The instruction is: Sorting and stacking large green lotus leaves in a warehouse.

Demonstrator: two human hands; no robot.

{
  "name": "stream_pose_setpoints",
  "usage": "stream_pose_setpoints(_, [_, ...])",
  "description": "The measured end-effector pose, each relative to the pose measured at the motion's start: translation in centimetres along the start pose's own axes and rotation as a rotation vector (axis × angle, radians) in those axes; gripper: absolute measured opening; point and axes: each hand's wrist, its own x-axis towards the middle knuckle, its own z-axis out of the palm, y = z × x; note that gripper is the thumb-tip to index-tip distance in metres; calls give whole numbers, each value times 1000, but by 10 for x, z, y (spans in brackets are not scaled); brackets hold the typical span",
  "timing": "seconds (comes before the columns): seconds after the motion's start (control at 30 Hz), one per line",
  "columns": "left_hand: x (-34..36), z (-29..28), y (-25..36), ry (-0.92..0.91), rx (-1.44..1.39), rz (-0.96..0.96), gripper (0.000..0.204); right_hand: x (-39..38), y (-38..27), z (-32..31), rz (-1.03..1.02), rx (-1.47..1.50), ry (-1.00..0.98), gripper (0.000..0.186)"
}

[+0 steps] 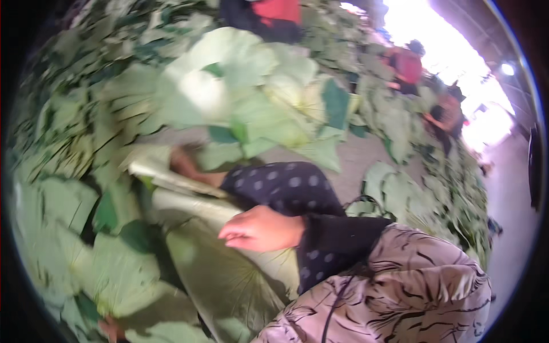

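Observation:
My right hand [260, 228], with curled fingers, lies at the centre on a pale, folded large leaf [223, 263] spread across my lap; whatever its fingertips grip is hidden. Above it, a rolled, flattened leaf bundle [171, 180] reaches left over my bare foot [191, 166], beside my dark polka-dot trouser leg [274, 180]. My left hand [111, 328] shows only partly at the lower left among green leaves [120, 274], its fingers too unclear to read.
Piles of big round leaves [240, 97] surround me on a grey floor [366, 154]. Another person [260, 17] is at the top, and two more [406, 66] [446, 114] sit at the upper right beside a bright opening. A pale walkway [509, 200] runs along the right.

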Motion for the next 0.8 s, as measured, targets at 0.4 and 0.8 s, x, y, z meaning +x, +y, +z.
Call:
stream_pose_setpoints(0.4, [-32,-20,33,-463,-369,-324,73,5,-2,-2,36,-41,1,15])
stream_pose_setpoints(0.8, [-151,-158,158,-322,-566,-17,73,-20,14,12,-69,-59,113,15])
